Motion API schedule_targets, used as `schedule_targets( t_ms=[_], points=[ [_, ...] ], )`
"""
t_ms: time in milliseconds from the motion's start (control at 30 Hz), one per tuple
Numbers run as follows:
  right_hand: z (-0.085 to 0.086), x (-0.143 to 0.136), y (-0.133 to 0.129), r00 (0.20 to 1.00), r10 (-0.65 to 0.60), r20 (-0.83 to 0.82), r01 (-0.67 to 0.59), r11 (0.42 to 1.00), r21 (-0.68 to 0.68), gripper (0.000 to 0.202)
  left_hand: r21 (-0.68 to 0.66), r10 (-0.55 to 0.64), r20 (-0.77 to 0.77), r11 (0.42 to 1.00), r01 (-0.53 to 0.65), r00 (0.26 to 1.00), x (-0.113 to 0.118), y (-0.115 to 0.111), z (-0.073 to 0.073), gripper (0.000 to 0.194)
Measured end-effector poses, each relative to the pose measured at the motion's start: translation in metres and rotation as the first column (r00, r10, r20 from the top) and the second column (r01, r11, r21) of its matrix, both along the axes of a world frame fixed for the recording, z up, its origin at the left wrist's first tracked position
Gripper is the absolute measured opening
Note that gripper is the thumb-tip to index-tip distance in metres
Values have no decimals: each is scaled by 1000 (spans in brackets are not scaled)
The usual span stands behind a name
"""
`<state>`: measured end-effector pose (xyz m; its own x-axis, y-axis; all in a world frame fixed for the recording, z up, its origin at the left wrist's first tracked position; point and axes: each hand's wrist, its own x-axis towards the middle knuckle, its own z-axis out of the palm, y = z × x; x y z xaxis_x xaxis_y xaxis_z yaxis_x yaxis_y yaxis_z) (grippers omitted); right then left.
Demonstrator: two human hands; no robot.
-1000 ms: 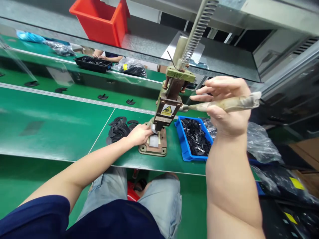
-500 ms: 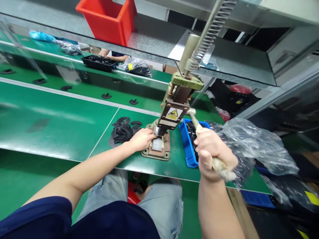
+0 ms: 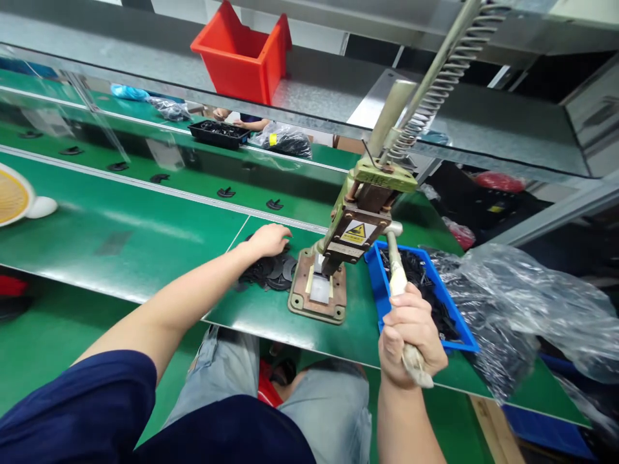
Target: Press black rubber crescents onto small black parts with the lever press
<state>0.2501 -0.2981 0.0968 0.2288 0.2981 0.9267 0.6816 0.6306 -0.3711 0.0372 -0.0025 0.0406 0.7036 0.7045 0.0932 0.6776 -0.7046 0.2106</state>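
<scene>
My right hand (image 3: 411, 335) is wrapped round the cloth-covered lever (image 3: 397, 274) of a hand press (image 3: 355, 225). The press has a yellow warning label on its front and a tall coil spring above. On its base plate (image 3: 298, 303) lies a pale block (image 3: 320, 289) under the ram. To the left of the press, my left hand (image 3: 271, 240) is over the back of a pile of flat, curved black pieces (image 3: 275, 270). Its fingers are slightly bent and apart, with nothing visible between them; the fingertips reach past the pile's far edge.
A blue bin (image 3: 425, 283) of black parts stands right of the press, beside clear plastic bags (image 3: 541, 290). Small black parts lie spaced along the green belt (image 3: 193, 183) behind. A red bin (image 3: 242, 58) sits on the shelf above. Another person's hands are near a black tray (image 3: 220, 132).
My left hand has left the press base and moved left and back over the black pile. The lever, still in my right hand, has swung lower. The view has turned left; a round fan-like thing now shows there.
</scene>
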Motion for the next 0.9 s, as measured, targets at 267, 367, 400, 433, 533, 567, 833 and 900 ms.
schedule_targets(
  t_ms=[267, 367, 400, 433, 533, 567, 833, 900],
  points=[
    [-1, -1, 2, 1000, 18, -8, -18, 999, 29, 22, -227, 25, -331, 968, -106, 943, 13, 48, -8, 59],
    [-1, -1, 1, 1000, 5, 5, -5, 1000, 14, 22, -267, 7, -327, 959, -99, 945, 18, 48, -8, 58],
    [-1, -1, 1, 1000, 4, 6, -4, 1000, 14, 22, -280, -1, -316, 955, -93, 949, 18, 49, -7, 56],
    [-1, -1, 2, 1000, 4, 4, -5, 1000, 18, 23, -291, -8, -300, 953, -83, 954, 16, 49, -5, 51],
    [-2, -1, 3, 1000, 11, -5, -11, 999, 34, 23, -288, -19, -228, 956, -49, 974, 10, 46, 2, 35],
    [-3, -1, 3, 1000, 12, -7, -12, 999, 37, 23, -291, -4, -176, 955, -48, 984, 8, 41, 4, 32],
    [-2, -3, 2, 1000, 7, -24, -6, 1000, 20, 23, -847, 432, 400, 512, 146, 808, 21, -59, -6, 30],
    [-2, -4, 2, 1000, 15, -24, -15, 1000, 17, 22, -898, 493, 401, 378, 225, 772, 28, -80, -10, 26]
  ],
)
